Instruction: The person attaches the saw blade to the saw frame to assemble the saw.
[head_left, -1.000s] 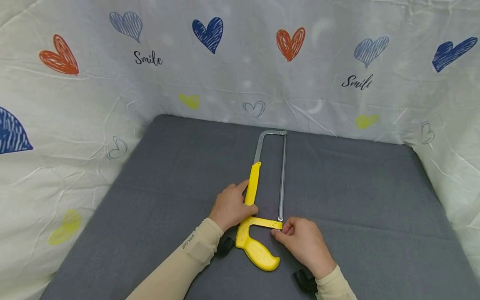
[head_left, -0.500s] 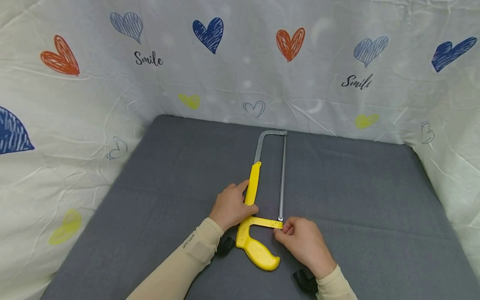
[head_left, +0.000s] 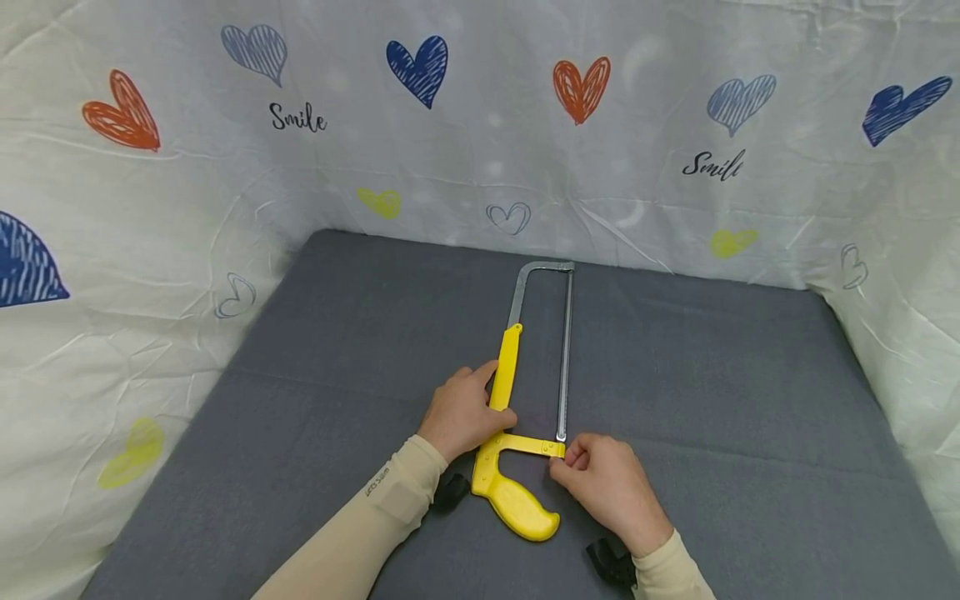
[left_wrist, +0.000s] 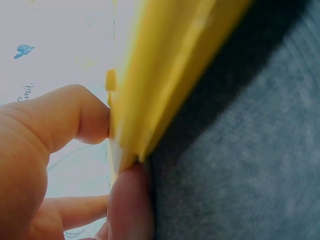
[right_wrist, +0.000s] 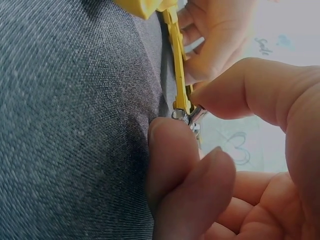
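Note:
A hacksaw with a yellow handle lies in the middle of the table, its grey metal bow pointing away from me. Its blade bar runs along the right side. My left hand holds the yellow part of the frame, thumb on the near side and fingers along the outer edge. At the near blade mount my right hand pinches a small silver wing nut between thumb and fingertips. In the left wrist view the yellow frame sits between the thumb and fingers.
Dark grey cloth covers the table. A white curtain printed with hearts and the word Smile stands behind it and along both sides. Black wrist gear touches the table below the right hand.
The right thumb has shifted slightly to the right at the near blade mount. The left hand and the hacksaw hold their places.

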